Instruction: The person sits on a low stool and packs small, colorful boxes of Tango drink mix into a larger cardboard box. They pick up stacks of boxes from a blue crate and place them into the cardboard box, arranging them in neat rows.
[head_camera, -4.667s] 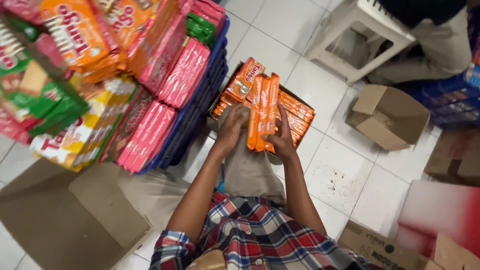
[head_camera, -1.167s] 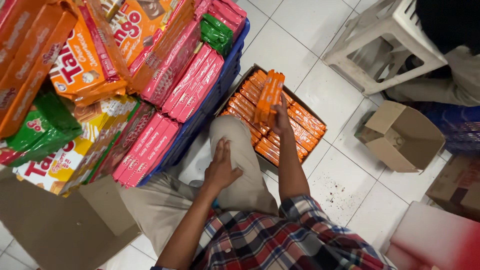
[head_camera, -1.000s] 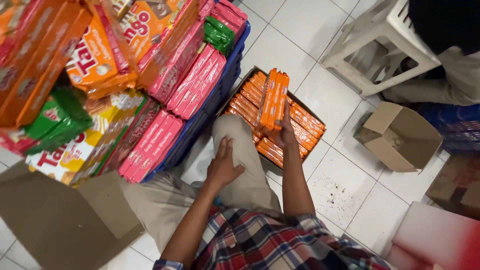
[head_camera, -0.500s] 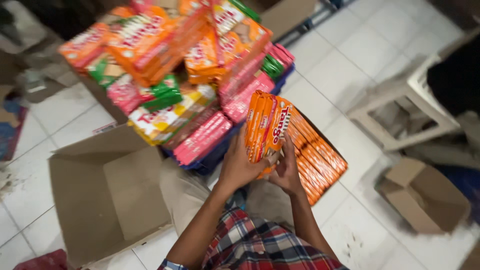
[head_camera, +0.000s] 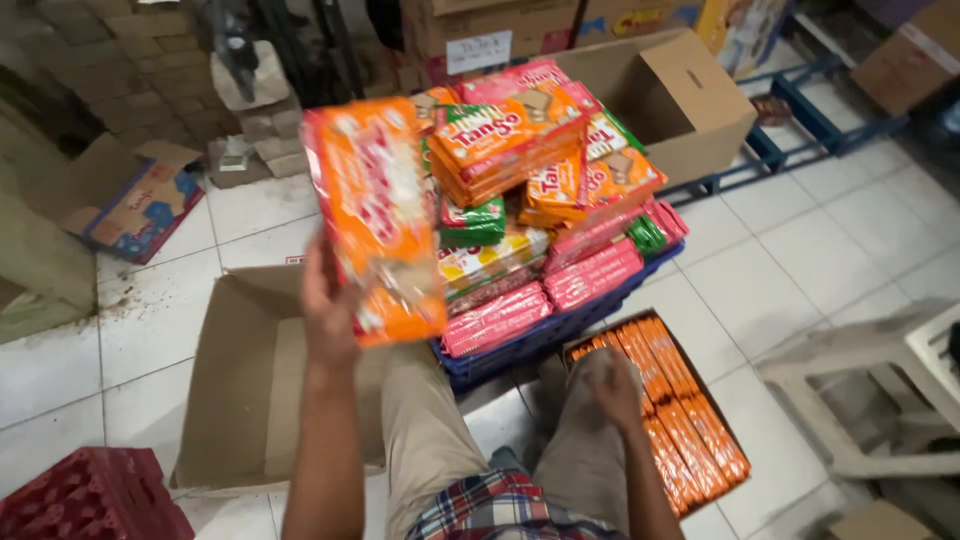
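Holding orange packs (head_camera: 380, 225) — left hand (head_camera: 328, 310); carton (head_camera: 668, 418) holds more.

This looks like a shop's stockroom or a wholesale storage area. In the middle of the frame, a blue plastic crate (head_camera: 560, 335) carries a tall heap of wrapped snack packs (head_camera: 530, 190) in orange, pink, green and yellow. At the lower right an open carton (head_camera: 665, 410) sits on the white tiled floor (head_camera: 800, 260), filled with rows of identical orange packs. Cardboard boxes (head_camera: 660, 95) stand stacked along the top, an emptied one (head_camera: 255, 390) lies at the lower left, and a red crate (head_camera: 90, 500) fills the bottom-left corner.
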